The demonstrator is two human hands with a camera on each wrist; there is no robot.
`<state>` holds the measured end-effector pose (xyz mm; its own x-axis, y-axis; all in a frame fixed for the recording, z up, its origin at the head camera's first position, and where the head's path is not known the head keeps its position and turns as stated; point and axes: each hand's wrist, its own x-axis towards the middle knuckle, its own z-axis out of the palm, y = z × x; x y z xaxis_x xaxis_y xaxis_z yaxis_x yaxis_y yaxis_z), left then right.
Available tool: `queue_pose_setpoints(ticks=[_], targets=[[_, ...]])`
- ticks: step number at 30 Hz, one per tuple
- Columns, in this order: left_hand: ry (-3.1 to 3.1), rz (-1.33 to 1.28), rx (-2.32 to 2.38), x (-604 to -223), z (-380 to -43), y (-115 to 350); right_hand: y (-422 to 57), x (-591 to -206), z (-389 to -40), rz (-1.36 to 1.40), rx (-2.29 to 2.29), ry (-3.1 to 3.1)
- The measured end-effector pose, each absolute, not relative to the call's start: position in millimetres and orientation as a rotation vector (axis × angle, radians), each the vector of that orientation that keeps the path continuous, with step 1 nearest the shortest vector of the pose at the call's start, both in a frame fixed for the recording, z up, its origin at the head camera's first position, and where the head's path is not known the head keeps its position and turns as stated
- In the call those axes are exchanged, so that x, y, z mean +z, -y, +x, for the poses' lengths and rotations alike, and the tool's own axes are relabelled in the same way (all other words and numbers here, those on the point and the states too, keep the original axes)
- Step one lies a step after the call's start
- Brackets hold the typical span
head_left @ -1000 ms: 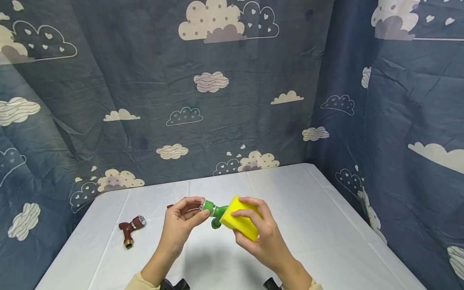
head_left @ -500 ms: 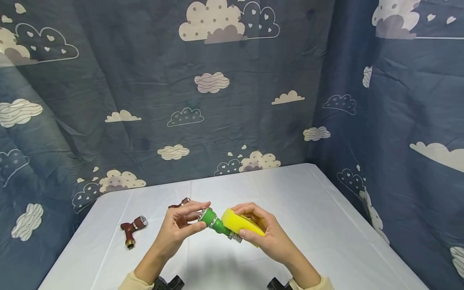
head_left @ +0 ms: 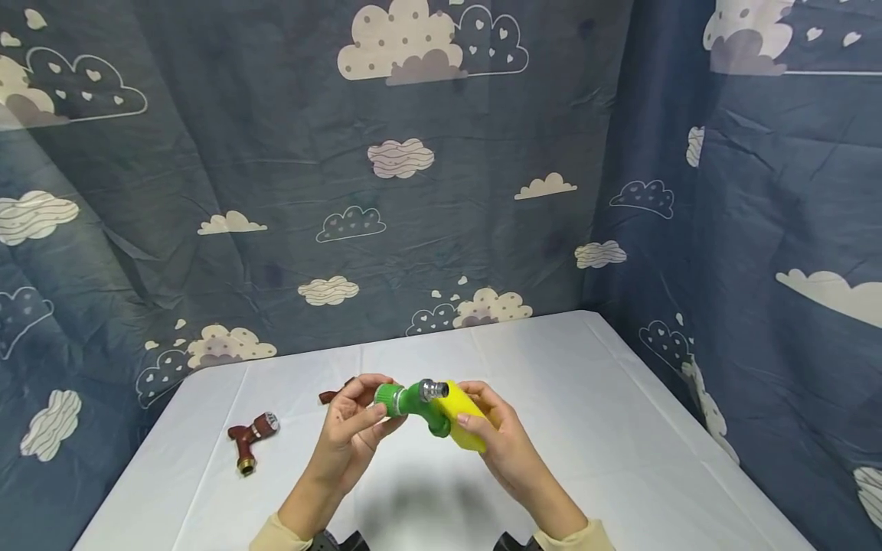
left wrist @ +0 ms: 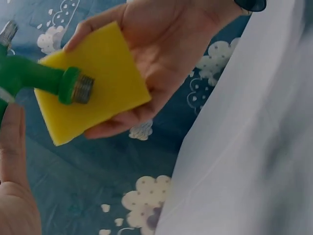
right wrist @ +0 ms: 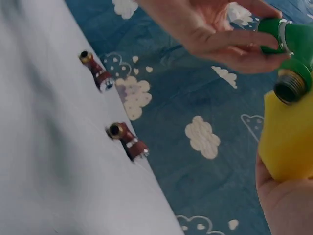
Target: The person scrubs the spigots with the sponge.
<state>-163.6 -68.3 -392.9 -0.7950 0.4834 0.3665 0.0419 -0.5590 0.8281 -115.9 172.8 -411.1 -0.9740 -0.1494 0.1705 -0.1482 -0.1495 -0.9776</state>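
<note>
Above the table, my left hand pinches the ribbed end of a green plastic tap between thumb and fingers. A grey metal threaded piece on the tap faces up and right. My right hand grips a yellow sponge, its thumb on the near side. The sponge lies against or just behind the tap's right end. In the left wrist view, the flat face of the sponge is behind the tap's threaded outlet; whether they touch there is unclear. The right wrist view shows another threaded opening over the sponge's edge.
A brown tap with a brass end lies on the left of the white-covered table. Another brown tap lies farther back, partly hidden by my left hand. A dark blue cloud-print curtain hangs behind and beside the table.
The green tap has turned in my left hand, so its grey threaded piece now points up and right. The sponge has shifted and tilted along the tap with my right hand.
</note>
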Motion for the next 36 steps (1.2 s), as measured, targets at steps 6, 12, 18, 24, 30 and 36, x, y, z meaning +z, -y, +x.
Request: queue_pose_setpoints(ticks=[6, 12, 18, 24, 30, 36], targets=[[-1.258, 0.573, 2.64, -402, -165, 52, -161, -418, -121, -0.104, -2.632, -1.802], [-1.261, 0.305, 2.794, -407, -163, 33, -149, -425, -126, 0.053, -2.696, -2.041], [-1.314, 0.201, 2.844, -409, -160, 19, -140, -432, -125, 0.07, -2.519, -2.745], [-1.455, 0.133, 2.756, -412, -158, 12, -134, -440, -126, -0.404, -2.126, -3.392], [-1.537, -0.008, 2.63, -415, -159, 16, -140, -443, -131, -1.151, -1.581, -3.649], [-1.557, -0.014, 2.498, -415, -160, 25, -161, -436, -143, -1.583, -1.087, -3.662]])
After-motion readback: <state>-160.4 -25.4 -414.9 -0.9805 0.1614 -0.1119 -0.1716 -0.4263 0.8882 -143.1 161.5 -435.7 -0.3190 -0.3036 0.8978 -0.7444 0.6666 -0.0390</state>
